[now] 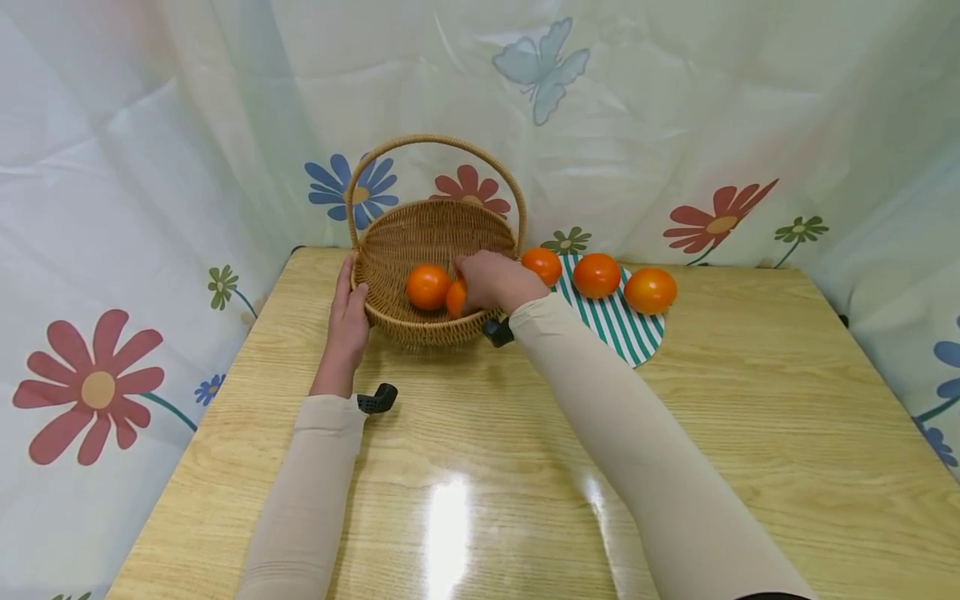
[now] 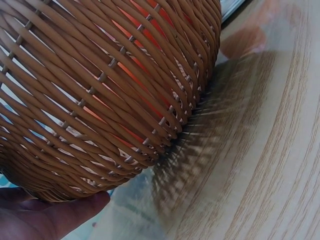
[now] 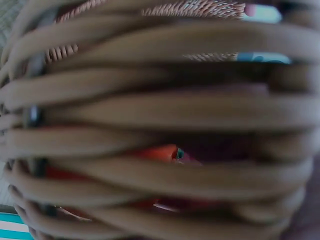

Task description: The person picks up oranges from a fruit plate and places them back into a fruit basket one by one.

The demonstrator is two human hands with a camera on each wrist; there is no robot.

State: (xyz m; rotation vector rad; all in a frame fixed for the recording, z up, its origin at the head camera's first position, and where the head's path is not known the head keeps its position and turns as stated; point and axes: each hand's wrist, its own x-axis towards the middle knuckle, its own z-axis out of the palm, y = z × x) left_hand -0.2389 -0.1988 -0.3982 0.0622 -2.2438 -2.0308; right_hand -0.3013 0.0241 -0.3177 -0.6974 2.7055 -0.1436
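Flower-printed cloth (image 1: 615, 167) hangs behind a wood-grain surface (image 1: 487, 433). Towards 12 o'clock on it stands a wicker basket (image 1: 431, 218), its mouth facing the person. Against its side at 9 o'clock lies the left hand (image 1: 347, 329), thumb and fingers apart, bracing rather than pinching. Over the rim at 4 o'clock reaches the right hand (image 1: 491, 279), curled over an orange fruit (image 1: 455, 302) inside; its fingertips are hidden. Another fruit (image 1: 428, 287) sits just beside, at 10 o'clock from that one. Three more fruits (image 1: 596, 276) line up towards 3 o'clock, on or by a striped mat (image 1: 636, 337).

Good handling here means moving the fruit straight up or down, so the wrist camera (image 1: 497, 332) clears the weave, and easing the fingers only once the basket floor bears the weight. Light left-hand pressure should counter any push, since the rounded bottom could rock.
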